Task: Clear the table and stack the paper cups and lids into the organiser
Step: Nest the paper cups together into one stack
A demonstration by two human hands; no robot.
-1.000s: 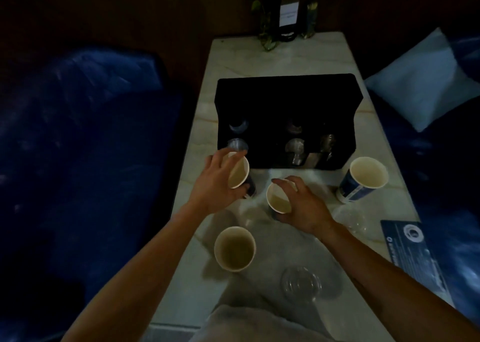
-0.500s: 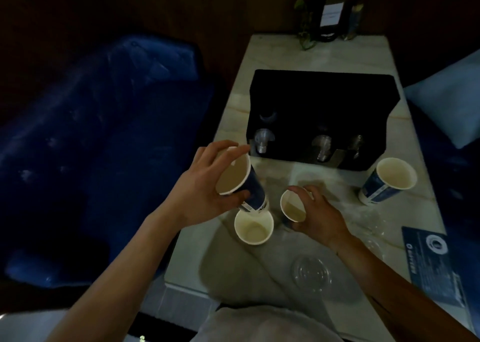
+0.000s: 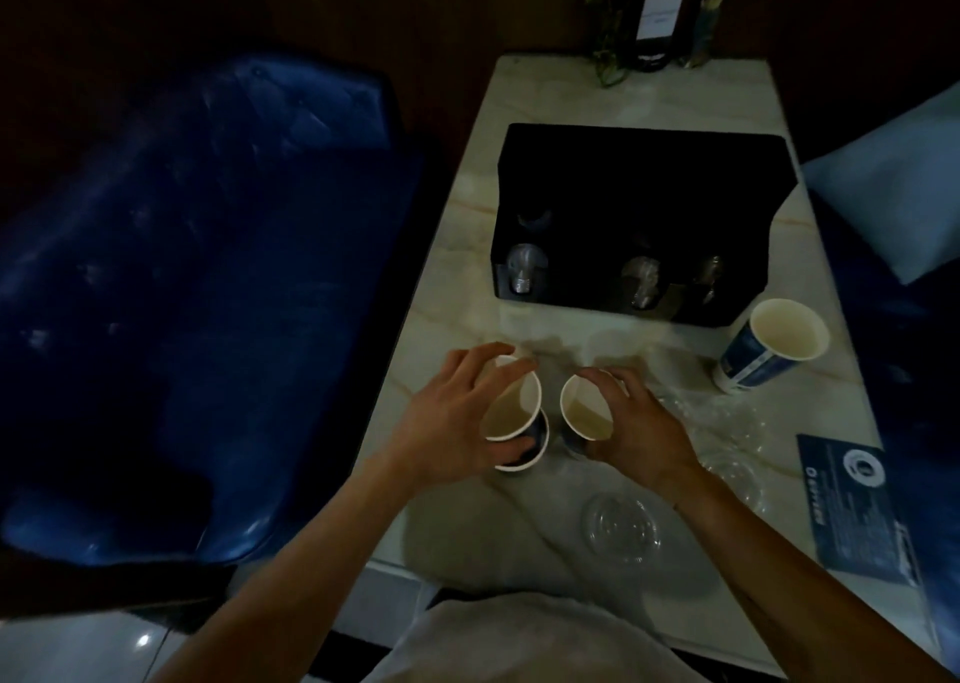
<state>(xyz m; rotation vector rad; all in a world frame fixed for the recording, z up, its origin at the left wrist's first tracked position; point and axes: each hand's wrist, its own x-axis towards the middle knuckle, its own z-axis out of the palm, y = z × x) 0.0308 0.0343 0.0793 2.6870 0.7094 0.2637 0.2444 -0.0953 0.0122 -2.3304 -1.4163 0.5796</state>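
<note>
My left hand [image 3: 452,422] grips a blue-and-white paper cup [image 3: 511,404] by its rim, set partly into a second cup [image 3: 535,448] standing on the marble table [image 3: 447,319]. My right hand [image 3: 634,422] holds another paper cup [image 3: 584,409], tilted, just to the right. A fourth cup [image 3: 774,342] stands alone at the right. A clear plastic lid [image 3: 623,526] lies near the front edge, and more clear lids [image 3: 727,422] lie right of my right hand. The black organiser [image 3: 644,183] sits behind, with clear lids [image 3: 524,272] in its front slots.
A blue card [image 3: 852,500] lies at the table's right front corner. A plant and a dark sign stand [image 3: 654,22] are at the far end. A blue sofa [image 3: 182,293] is on the left, a pale cushion [image 3: 893,204] on the right.
My left hand lowered its cup down into the cup standing on the table. My right hand kept its cup and stayed beside it. The view shifted left.
</note>
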